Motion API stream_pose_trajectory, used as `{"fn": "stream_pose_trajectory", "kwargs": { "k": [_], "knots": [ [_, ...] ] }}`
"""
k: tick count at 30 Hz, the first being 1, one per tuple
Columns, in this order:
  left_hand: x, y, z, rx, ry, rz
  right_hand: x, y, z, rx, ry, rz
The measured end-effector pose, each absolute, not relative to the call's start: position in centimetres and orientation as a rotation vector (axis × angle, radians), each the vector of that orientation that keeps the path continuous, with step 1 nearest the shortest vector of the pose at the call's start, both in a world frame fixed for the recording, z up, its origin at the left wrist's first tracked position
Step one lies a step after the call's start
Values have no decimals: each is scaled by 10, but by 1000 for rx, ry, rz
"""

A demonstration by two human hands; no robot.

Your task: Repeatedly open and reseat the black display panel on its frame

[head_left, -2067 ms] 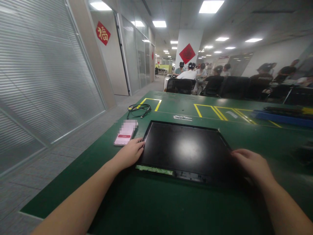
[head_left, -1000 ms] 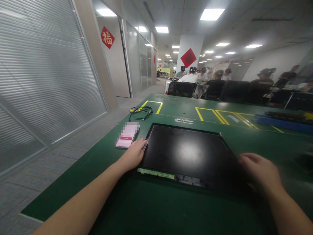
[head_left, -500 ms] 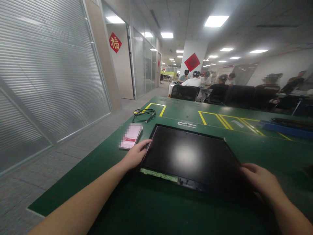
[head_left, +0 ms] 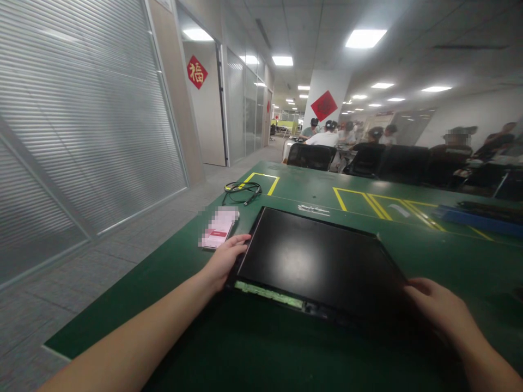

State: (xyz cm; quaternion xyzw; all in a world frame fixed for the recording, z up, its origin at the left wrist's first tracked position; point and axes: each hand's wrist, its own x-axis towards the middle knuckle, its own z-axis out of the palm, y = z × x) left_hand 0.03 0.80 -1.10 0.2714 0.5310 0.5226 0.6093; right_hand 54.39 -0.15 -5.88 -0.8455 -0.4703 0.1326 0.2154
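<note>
A black LCD screen panel [head_left: 327, 261] lies face up above the green tabletop, a glare spot on its dark surface. Along its near edge runs a green strip [head_left: 269, 294], like a bare circuit board. My left hand [head_left: 226, 258] grips the panel's left edge, some fingers hidden below. My right hand [head_left: 437, 299] holds the opposite edge, its thumb side on top and the other fingers out of sight. Whether the panel rests fully on the table, I cannot tell.
A phone [head_left: 220, 228] lies just beyond my left hand, with a coiled black cable [head_left: 243, 190] behind it. Yellow tape outlines [head_left: 362, 201] mark the green table [head_left: 122, 305]. A blue tray [head_left: 482, 218] sits at right. Several people and chairs [head_left: 312, 157] are farther back.
The near edge of the panel looks slightly raised and closer to me. My left hand's fingers have shifted a little on its edge; both hands keep hold.
</note>
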Motion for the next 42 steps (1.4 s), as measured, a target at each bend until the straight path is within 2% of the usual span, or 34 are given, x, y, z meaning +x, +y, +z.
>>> {"fn": "stream_pose_trajectory", "kwargs": {
  "k": [19, 42],
  "knots": [
    [-8, 1, -4, 698, 1061, 995, 551, -1, -60, -2354, -1356, 331],
    [-7, -5, 0, 858, 1005, 1093, 553, -1, -58, -2344, -1422, 350]
  ]
}}
